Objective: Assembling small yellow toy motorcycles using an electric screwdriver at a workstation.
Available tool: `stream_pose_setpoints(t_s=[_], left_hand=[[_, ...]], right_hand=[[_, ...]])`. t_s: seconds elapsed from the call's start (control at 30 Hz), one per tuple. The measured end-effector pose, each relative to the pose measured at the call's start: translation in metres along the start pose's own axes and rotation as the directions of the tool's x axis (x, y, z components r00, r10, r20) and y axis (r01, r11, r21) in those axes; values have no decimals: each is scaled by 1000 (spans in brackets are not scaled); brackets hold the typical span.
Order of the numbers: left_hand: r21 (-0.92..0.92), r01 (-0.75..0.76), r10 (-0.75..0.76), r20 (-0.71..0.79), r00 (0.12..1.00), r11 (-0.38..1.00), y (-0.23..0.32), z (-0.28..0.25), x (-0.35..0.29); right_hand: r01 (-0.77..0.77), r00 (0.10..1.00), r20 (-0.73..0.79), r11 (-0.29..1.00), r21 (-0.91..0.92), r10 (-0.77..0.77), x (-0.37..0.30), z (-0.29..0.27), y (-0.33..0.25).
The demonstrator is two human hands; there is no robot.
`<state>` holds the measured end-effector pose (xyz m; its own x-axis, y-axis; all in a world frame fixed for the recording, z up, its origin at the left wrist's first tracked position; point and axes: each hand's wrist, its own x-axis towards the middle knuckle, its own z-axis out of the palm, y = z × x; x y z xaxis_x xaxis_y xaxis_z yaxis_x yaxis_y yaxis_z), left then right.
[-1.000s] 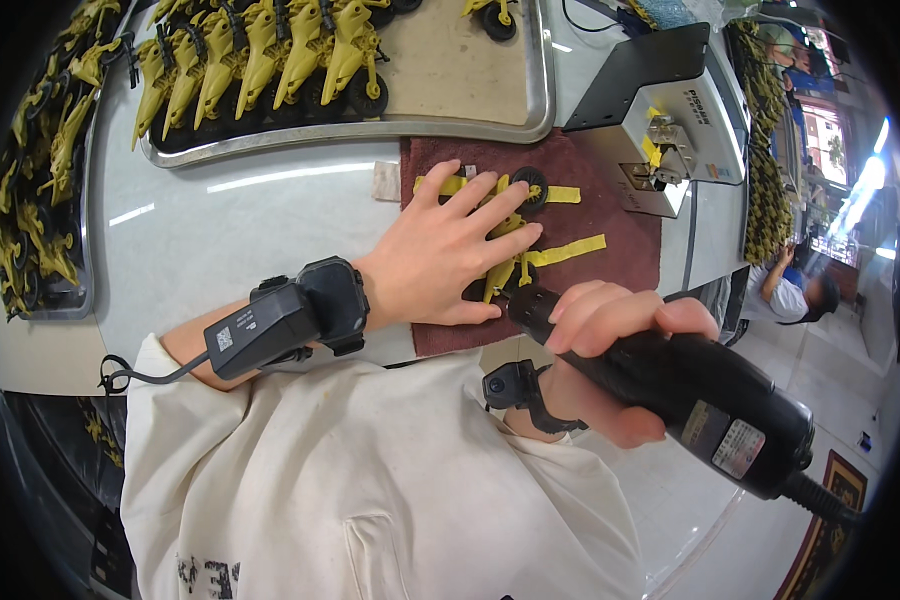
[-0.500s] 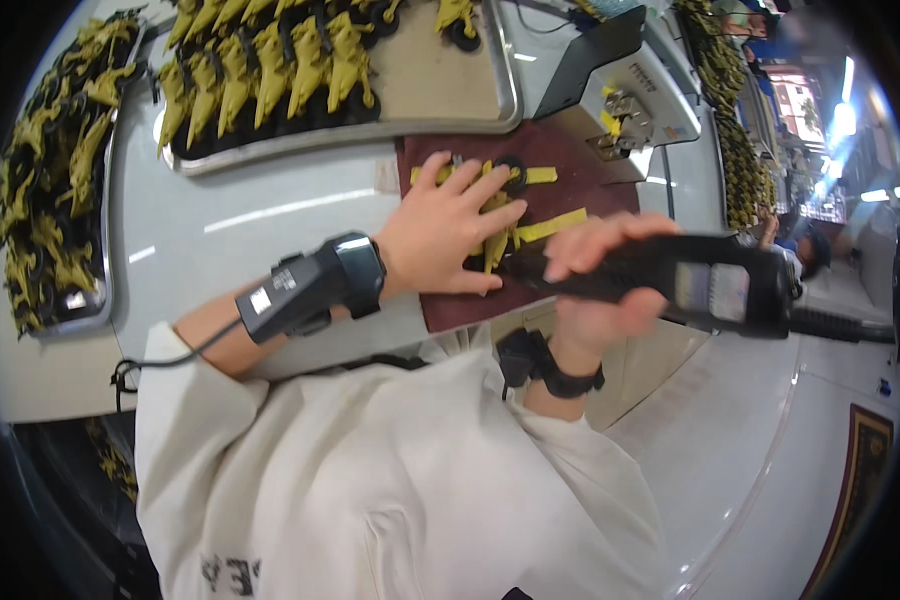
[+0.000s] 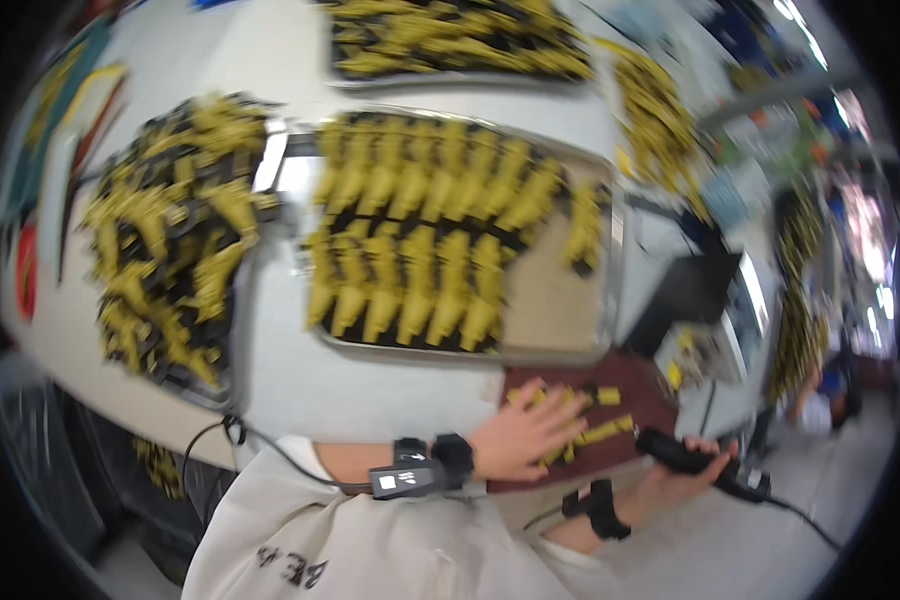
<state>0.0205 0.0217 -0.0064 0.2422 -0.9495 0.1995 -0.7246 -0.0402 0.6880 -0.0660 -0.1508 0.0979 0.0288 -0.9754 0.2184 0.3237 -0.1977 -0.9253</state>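
My left hand (image 3: 523,436) lies with fingers spread over a yellow-and-black toy vehicle part (image 3: 562,455), which it mostly hides. Beneath that part is a maroon mat (image 3: 650,390) with yellow strips (image 3: 604,432) on it. To the right of the mat, my right hand (image 3: 708,468) is wrapped round a black corded electric screwdriver (image 3: 678,453). Its front end points left toward the mat, apart from the part, and its cord trails to the lower right. The view is blurred, so the bit cannot be made out.
Beyond the mat sits a metal tray (image 3: 555,318) with rows of yellow-and-black parts. Another heaped tray (image 3: 238,345) stands at left, and a third tray (image 3: 440,80) farther back. A small box-like screw dispenser (image 3: 698,362) with a black panel (image 3: 682,295) stands right of the mat.
The head view has shifted, so mat and hands appear lower and farther right, with more trays visible. My right hand has drawn the screwdriver rightward from the part; my left hand stays on it.
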Motion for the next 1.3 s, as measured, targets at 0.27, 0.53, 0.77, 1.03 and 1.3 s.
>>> stream_pose_setpoints(t_s=[0.27,0.53,0.77,1.03,1.3], left_hand=[[-125,-115,95,-156,983,985,2,5,-9],[-8,131,-114,-554,825,991,44,-133,-106],[160,982,-443,-877,187,98,-23,-127,-266],[91,991,-356,-927,121,98,-23,-111,-267],[254,951,-422,-853,307,178,-28,-111,-256]], right_hand=[[148,968,230,967,-207,-99,-25,-5,20],[154,952,276,987,-47,-135,-2,-31,31],[189,935,299,982,29,-189,-10,-38,36],[197,930,307,979,44,-201,-13,-37,33],[217,927,301,974,58,-224,-9,-44,37]])
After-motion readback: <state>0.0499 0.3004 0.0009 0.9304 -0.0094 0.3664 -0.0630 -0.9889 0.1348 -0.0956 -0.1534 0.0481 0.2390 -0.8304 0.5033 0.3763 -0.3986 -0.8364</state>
